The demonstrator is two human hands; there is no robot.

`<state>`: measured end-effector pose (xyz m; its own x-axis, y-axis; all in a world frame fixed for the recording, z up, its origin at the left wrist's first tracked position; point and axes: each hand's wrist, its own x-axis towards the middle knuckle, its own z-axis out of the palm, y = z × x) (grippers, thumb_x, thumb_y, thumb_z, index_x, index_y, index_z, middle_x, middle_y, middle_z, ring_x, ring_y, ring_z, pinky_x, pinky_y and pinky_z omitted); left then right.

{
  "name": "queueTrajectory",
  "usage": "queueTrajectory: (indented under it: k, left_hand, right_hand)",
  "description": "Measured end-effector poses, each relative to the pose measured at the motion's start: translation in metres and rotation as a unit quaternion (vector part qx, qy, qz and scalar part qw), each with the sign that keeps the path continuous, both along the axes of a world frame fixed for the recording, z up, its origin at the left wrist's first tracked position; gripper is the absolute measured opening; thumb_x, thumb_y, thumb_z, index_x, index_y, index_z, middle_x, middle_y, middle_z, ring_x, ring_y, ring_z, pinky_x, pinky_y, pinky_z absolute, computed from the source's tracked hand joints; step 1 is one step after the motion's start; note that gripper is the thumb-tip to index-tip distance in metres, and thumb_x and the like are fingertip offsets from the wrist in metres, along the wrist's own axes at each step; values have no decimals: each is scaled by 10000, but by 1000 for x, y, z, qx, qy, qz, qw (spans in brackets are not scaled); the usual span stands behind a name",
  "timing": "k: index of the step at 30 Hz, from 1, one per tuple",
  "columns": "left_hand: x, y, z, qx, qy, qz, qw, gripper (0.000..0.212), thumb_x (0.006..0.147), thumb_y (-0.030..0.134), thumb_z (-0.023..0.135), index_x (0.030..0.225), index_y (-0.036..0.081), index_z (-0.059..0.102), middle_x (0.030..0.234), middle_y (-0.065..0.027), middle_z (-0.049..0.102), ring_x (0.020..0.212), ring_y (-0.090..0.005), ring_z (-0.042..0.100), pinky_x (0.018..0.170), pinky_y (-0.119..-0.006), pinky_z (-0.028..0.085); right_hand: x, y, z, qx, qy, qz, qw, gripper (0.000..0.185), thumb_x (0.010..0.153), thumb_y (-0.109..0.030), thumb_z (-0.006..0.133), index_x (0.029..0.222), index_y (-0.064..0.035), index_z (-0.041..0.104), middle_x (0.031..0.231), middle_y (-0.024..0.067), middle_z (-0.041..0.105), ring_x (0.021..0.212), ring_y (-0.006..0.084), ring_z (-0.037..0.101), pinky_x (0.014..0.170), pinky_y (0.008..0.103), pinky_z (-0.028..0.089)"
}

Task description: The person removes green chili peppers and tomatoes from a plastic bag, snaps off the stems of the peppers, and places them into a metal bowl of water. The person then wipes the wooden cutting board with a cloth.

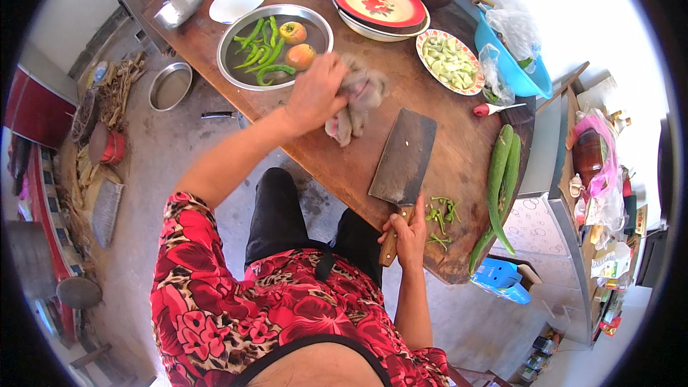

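Note:
My left hand grips a crumpled grey cloth over the wooden tabletop; hand and cloth are slightly blurred. Around the wooden handle of a broad cleaver, my right hand is closed near the table's front edge. The dark blade points away from me, with a small pale bit on it. Beside my left hand, a metal basin of water holds green chilli peppers and two tomatoes. Green stem trimmings lie right of the cleaver handle.
Two long cucumbers lie by the table's right edge. Behind are a patterned plate of chopped pale-green vegetable, a red-rimmed enamel plate and a blue plastic basin. A metal pan rests on the floor at left.

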<state>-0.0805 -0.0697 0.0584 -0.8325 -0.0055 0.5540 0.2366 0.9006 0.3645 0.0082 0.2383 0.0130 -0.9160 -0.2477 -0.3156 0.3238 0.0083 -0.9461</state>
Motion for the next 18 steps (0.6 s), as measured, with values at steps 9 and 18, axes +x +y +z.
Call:
queueTrajectory:
  k: [9,18]
  left_hand:
    - [1,39,-56,31,-129,17,991,843,691,359,757,1360,15,377,1375,-278,350,1311,-436,334,1088,-460,313]
    - [-100,69,-78,56,-45,81,994,704,721,241,753,1305,23,424,1277,-271,428,1225,-428,405,1030,-466,359]
  right_hand:
    - [1,2,-6,-16,18,13,1000,819,834,-2,519,1527,-105,94,728,80,558,572,155,567,454,301,534]
    - [1,-1,-2,-5,28,20,999,812,834,-6,519,1526,-110,106,721,85,558,549,165,569,454,303,532]
